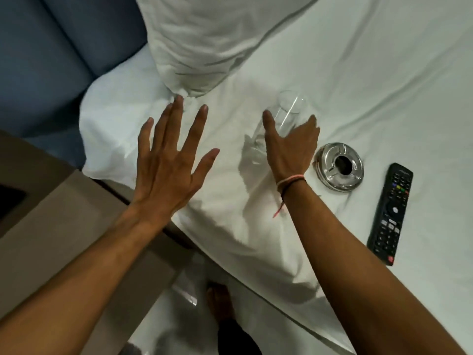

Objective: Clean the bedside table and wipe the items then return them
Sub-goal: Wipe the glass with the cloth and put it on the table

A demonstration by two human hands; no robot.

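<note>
Nearest the viewer, two bare forearms reach forward from the bottom corners over a bed [358, 73] covered in a white sheet. At lower left, beside the bed, is the brown tabletop [64, 226] of a bedside table, with a dark object at its left edge. A bare foot [220, 301] shows on the floor below. On the right, a black remote control [390, 213] lies flat on the sheet. Just beyond it, further left, sits a round shiny metal ashtray [339, 166]. The left hand [169, 160] hovers palm down over the bed's corner, its fingers [176, 116] spread wide and holding nothing. The right hand [289, 147], with thin bands at the wrist, curves around a clear drinking glass [286, 111] that stands tilted on the sheet, thumb on one side and fingers on the other. Beyond the hands, a white pillow [204, 42] rests against a blue padded headboard [51, 47].
</note>
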